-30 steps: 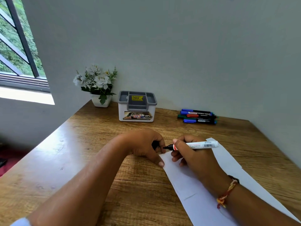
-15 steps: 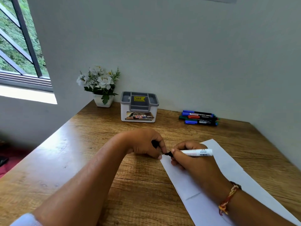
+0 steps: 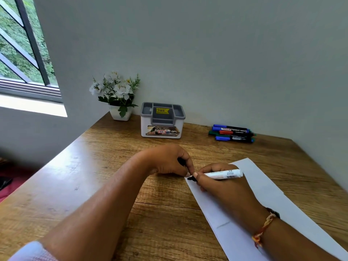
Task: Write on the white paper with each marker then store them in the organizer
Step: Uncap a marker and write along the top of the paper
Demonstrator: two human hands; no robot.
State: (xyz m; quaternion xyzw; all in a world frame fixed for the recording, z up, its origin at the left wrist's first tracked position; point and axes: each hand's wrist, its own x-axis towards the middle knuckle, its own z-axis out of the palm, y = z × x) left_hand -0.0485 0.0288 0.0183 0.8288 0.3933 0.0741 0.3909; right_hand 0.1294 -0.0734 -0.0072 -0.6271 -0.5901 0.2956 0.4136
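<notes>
At the centre of the frame, the right hand (image 3: 222, 185) pinches a white-barrelled marker (image 3: 222, 174) between thumb and fingers, its black tip touching the top left corner of the white paper (image 3: 263, 187), where a black mark shows. Just left of it, the left hand (image 3: 169, 161) curls around a black cap (image 3: 181, 161), fingertips pressing the paper's corner onto the wooden table (image 3: 94, 176). Toward the upper middle stands the grey-and-white organizer (image 3: 162, 129); to its right, near the wall, lie the other markers (image 3: 232, 133), and to its left a flower pot (image 3: 120, 113).
</notes>
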